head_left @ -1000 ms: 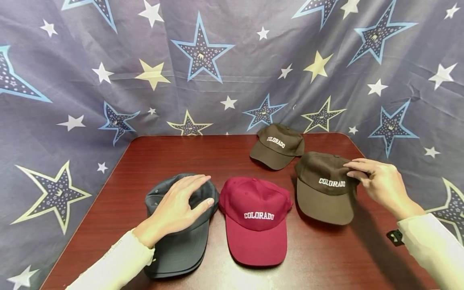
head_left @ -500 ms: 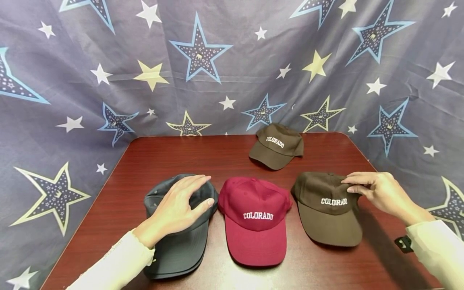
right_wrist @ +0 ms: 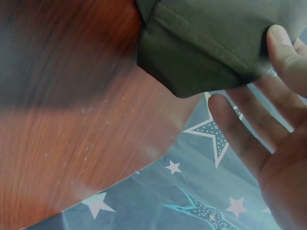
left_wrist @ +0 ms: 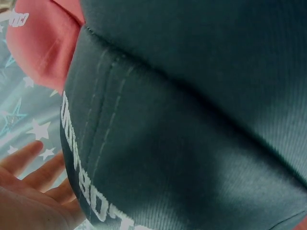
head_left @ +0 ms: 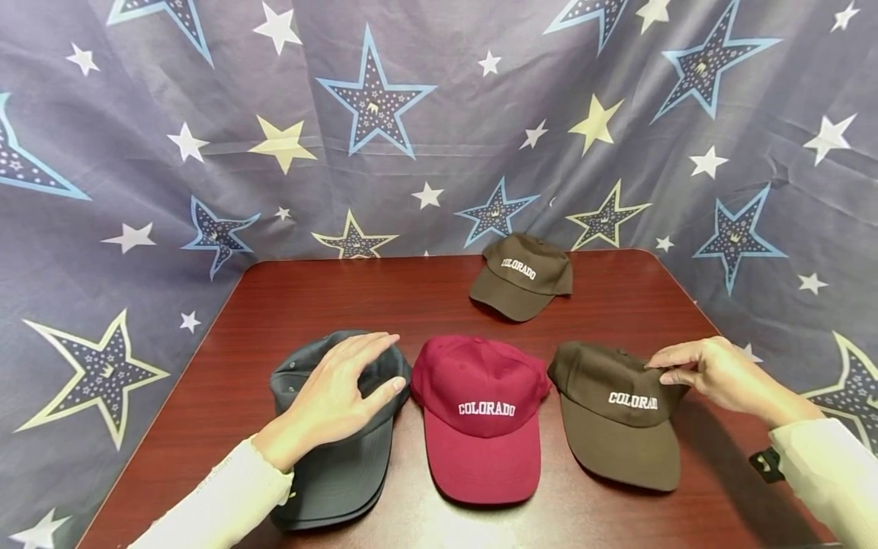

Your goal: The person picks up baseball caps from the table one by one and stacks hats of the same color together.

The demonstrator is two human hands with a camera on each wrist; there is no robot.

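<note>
At the front left of the table lie dark grey-blue baseball caps (head_left: 343, 476), one stacked on another, brims toward me. My left hand (head_left: 329, 393) lies over the crown with fingers extended; in the left wrist view the cap (left_wrist: 158, 143) fills most of the picture. Beside it, in the middle, sits a crimson cap (head_left: 483, 427) lettered COLORADO. To its right, my right hand (head_left: 727, 381) pinches a brown cap (head_left: 617, 435) by the side of its crown. In the right wrist view the thumb (right_wrist: 285, 52) presses on this cap (right_wrist: 206, 52).
Another brown cap (head_left: 524, 278) stands near the far edge of the reddish wooden table (head_left: 357, 297). A grey curtain (head_left: 240, 84) with stars hangs behind and at both sides. A small black object (head_left: 766, 463) shows at the right sleeve.
My right hand has brought the brown cap toward me and down, into line beside the crimson cap. The left hand and the other caps have kept their places.
</note>
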